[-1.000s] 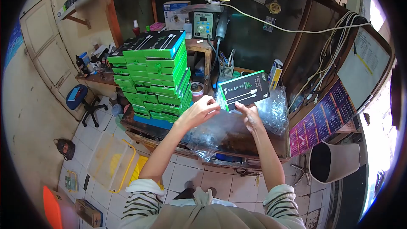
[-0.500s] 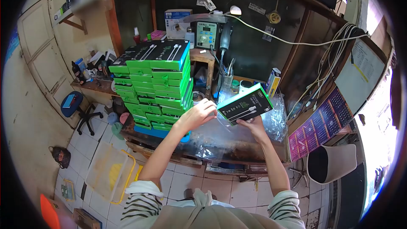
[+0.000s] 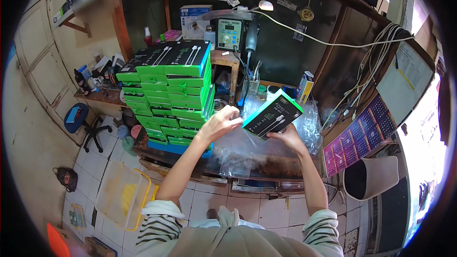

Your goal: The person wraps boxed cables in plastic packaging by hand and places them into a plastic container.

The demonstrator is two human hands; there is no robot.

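Note:
My right hand (image 3: 289, 139) grips a black and green cable box (image 3: 272, 114) by its lower edge, thumb on the printed face. The box is tilted above the table, and its face shows a white cable picture. Close to the box's left corner is my left hand (image 3: 223, 123), its fingers curled together; what they pinch, if anything, is too small to make out. Below the hands, clear plastic film (image 3: 235, 159) lies on the worn table (image 3: 273, 166). A tall stack of similar green and black boxes (image 3: 173, 99) stands left of my left hand.
Crumpled clear plastic (image 3: 310, 133) lies to the right. Behind are a hot-air station (image 3: 229, 34), a wire pen holder (image 3: 252, 85) and a yellow-blue carton (image 3: 305, 87). Loose cables (image 3: 364, 76) hang at right. A clear bin (image 3: 119, 192) and a chair (image 3: 373, 178) are on the floor.
The box has turned so its face shows more squarely. My left hand has shifted slightly up and left, fingers more curled. More film shows at the table's front edge, and the view has shifted a little.

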